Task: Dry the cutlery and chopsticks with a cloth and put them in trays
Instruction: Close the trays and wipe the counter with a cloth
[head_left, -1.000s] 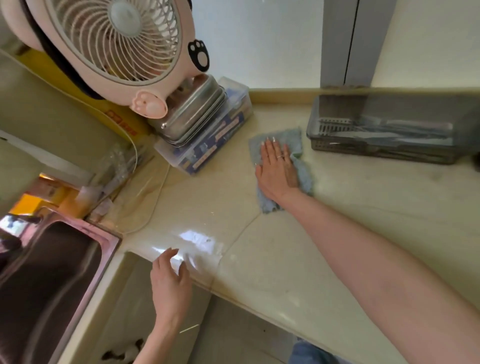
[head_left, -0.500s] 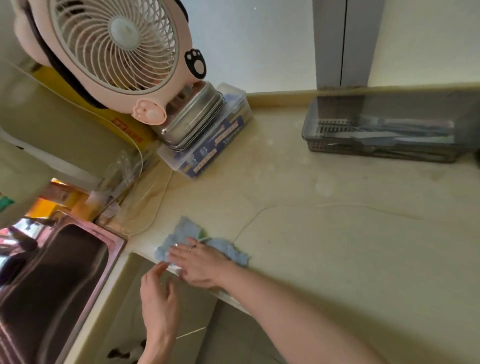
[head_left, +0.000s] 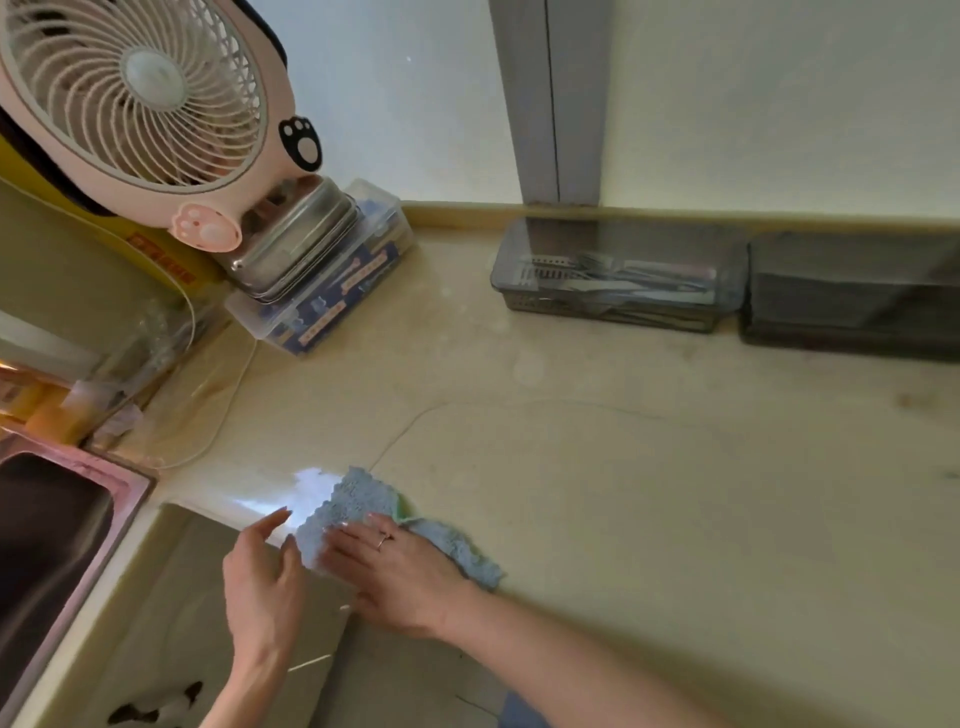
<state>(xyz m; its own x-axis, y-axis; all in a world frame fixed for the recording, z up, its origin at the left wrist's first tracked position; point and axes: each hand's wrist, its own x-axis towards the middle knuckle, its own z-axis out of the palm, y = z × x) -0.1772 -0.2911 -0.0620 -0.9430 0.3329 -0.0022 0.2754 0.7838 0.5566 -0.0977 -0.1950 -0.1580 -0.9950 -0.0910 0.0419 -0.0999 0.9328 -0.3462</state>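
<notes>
A wide cream desk (head_left: 623, 493) fills the view, seen from above by the person working at it, with a pink fan (head_left: 140, 104) at the far left corner and a steel sink (head_left: 47, 545) low on the left. Against the back wall sit two dark trays side by side: the nearer tray (head_left: 618, 275) holds cutlery (head_left: 597, 270) lying lengthwise along the wall, and the second tray (head_left: 852, 296) to its right looks closed or too dark to see into. Both are well apart from the hands, away and to the right. At the near edge of the desk lies a crumpled blue cloth (head_left: 358, 509), its long side running from upper left to lower right. The right hand (head_left: 400, 571) rests flat on it, fingers (head_left: 343, 545) spread and pressing down, gripping nothing. The left hand (head_left: 265, 582) hovers just beside the cloth's left edge, open and empty, thumb apart, seemingly ready to gather it. No chopsticks can be made out for certain
</notes>
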